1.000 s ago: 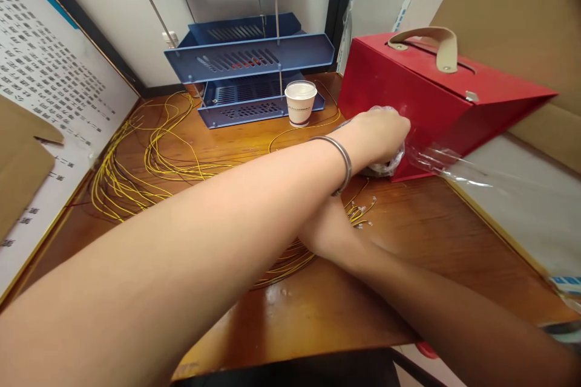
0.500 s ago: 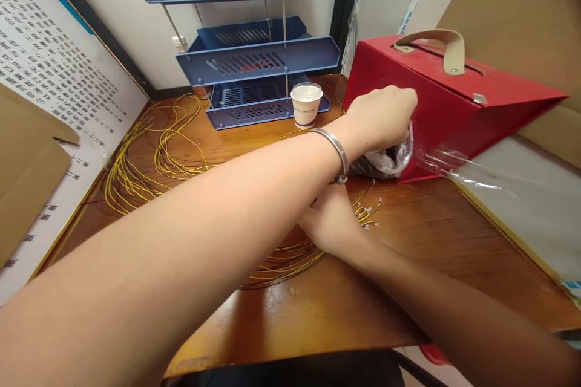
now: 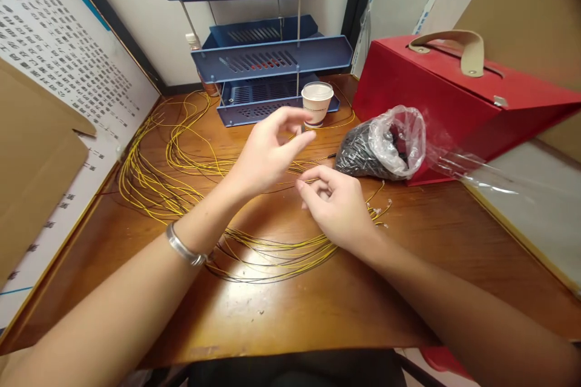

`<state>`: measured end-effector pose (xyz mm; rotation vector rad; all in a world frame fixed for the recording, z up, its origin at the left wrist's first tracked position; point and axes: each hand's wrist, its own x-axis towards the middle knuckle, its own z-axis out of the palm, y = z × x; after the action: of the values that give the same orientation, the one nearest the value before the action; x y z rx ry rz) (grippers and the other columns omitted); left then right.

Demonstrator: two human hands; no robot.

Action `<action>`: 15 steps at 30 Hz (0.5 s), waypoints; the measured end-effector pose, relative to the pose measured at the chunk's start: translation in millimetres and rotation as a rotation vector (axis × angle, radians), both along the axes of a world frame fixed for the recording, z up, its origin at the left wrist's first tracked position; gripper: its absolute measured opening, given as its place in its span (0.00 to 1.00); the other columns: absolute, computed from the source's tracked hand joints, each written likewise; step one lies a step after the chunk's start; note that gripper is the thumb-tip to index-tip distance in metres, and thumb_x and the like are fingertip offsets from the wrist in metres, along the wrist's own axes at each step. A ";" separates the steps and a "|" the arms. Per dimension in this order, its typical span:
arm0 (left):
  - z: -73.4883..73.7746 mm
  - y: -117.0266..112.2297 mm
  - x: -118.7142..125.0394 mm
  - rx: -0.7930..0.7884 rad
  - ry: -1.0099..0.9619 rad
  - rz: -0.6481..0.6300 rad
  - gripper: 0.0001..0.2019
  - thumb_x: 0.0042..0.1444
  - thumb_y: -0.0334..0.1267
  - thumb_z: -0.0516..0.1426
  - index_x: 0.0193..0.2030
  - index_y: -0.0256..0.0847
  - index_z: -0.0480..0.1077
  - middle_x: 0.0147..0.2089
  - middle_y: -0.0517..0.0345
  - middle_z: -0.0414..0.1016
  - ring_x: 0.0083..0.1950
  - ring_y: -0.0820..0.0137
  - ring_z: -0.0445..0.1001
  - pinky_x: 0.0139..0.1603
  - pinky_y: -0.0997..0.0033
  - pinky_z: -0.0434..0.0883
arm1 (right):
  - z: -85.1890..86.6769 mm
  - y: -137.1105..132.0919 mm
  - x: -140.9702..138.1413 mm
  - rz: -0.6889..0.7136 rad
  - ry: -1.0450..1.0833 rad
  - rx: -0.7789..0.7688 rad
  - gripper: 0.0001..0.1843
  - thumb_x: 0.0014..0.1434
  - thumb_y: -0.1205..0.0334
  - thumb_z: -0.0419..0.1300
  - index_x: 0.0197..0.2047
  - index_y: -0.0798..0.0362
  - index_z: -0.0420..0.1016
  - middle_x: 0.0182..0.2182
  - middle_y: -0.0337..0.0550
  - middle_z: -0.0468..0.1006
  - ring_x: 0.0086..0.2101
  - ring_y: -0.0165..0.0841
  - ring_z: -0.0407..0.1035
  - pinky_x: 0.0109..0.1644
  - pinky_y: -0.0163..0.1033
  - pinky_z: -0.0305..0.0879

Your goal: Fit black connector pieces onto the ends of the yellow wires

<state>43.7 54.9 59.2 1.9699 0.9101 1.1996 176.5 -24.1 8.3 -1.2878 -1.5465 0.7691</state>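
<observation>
The left hand (image 3: 265, 154), which was reaching across to the clear plastic bag of small dark parts (image 3: 385, 142) half a second earlier, has been withdrawn and is now held above the loose yellow wires (image 3: 181, 193), just beside the right hand (image 3: 340, 208). The bag is left lying free on the brown wooden counter (image 3: 431, 236), mouth open, against the red cardboard box with the tan handle (image 3: 436, 91). The work is therefore judged to have passed from the bag back to the wires. The left hand is half open, with thumb and forefinger drawn near each other. Whether a small part is held between them cannot be told. The right hand is curled, thumb pressed to forefinger; a thin wire appears to run into the pinch, but this cannot be confirmed. The wires are spread in wide loops over the counter. At the rear are a blue stacked letter tray (image 3: 272, 57) and a white paper cup (image 3: 316, 103). A printed white sheet (image 3: 59, 66) leans at the left.
</observation>
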 end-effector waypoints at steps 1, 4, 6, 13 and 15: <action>-10.4 -4.6 -10.5 -0.068 -0.007 0.029 0.11 0.57 0.38 0.64 0.45 0.36 0.75 0.42 0.53 0.78 0.41 0.70 0.75 0.39 0.73 0.71 | 0.2 -0.1 0.3 -0.004 -0.001 0.004 0.07 0.61 0.61 0.60 0.34 0.55 0.75 0.17 0.34 0.73 0.17 0.24 0.59 0.27 0.34 0.56; -33.3 -17.3 -31.9 -0.155 0.002 0.109 0.15 0.56 0.44 0.65 0.43 0.35 0.75 0.40 0.54 0.77 0.37 0.71 0.74 0.36 0.74 0.70 | 0.8 0.5 2.0 -0.019 0.000 0.007 0.08 0.61 0.59 0.61 0.35 0.55 0.75 0.18 0.35 0.74 0.17 0.25 0.60 0.26 0.34 0.56; -41.2 -24.5 -40.3 -0.136 0.058 0.130 0.14 0.59 0.45 0.63 0.45 0.36 0.76 0.41 0.53 0.78 0.38 0.71 0.74 0.37 0.73 0.70 | 1.5 1.3 3.2 -0.026 0.000 0.005 0.08 0.61 0.58 0.61 0.35 0.55 0.75 0.19 0.36 0.74 0.18 0.26 0.62 0.26 0.34 0.56; -49.6 -40.4 -49.6 0.052 0.202 0.021 0.12 0.64 0.37 0.59 0.52 0.38 0.76 0.39 0.55 0.79 0.30 0.75 0.71 0.34 0.74 0.68 | 5.6 -3.2 2.5 -0.013 0.010 0.022 0.08 0.63 0.58 0.59 0.38 0.54 0.74 0.28 0.42 0.79 0.28 0.32 0.74 0.28 0.35 0.61; -52.1 -42.2 -47.5 0.067 0.104 0.042 0.10 0.61 0.36 0.62 0.48 0.36 0.76 0.36 0.58 0.78 0.25 0.78 0.67 0.29 0.76 0.66 | 5.3 -5.7 2.0 -0.007 -0.005 0.036 0.08 0.64 0.58 0.59 0.38 0.53 0.74 0.30 0.44 0.80 0.30 0.33 0.75 0.29 0.35 0.63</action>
<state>-3.8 12.8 7.1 2.0926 0.9801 1.1739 178.6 -29.8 13.6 -1.2690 -1.5527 0.7306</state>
